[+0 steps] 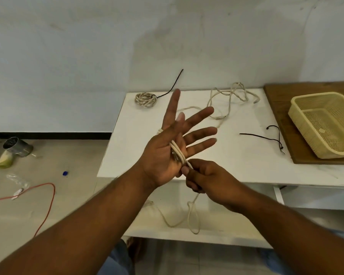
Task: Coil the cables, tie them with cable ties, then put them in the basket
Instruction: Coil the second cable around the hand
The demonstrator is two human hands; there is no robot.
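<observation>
My left hand (pixel 173 139) is held up over the white table (pixel 236 165), palm toward me, fingers spread straight. A beige cable (pixel 178 150) is wound in two turns across its palm. My right hand (pixel 203 178) pinches that cable just below the left palm; the slack hangs down in loops (pixel 193 217) in front of the table. A finished beige coil (pixel 145 99) with a black cable tie (pixel 174 84) lies at the table's far left corner. A loose beige cable (pixel 229 96) sprawls at the far middle. A black cable tie (pixel 266 137) lies right of centre.
A yellow mesh basket (pixel 298 118) sits on a wooden board (pixel 280 108) at the right. On the floor to the left lie an orange cable (pixel 48 205), a metal can (pixel 18 145), a blue cap (pixel 65 173) and plastic scraps.
</observation>
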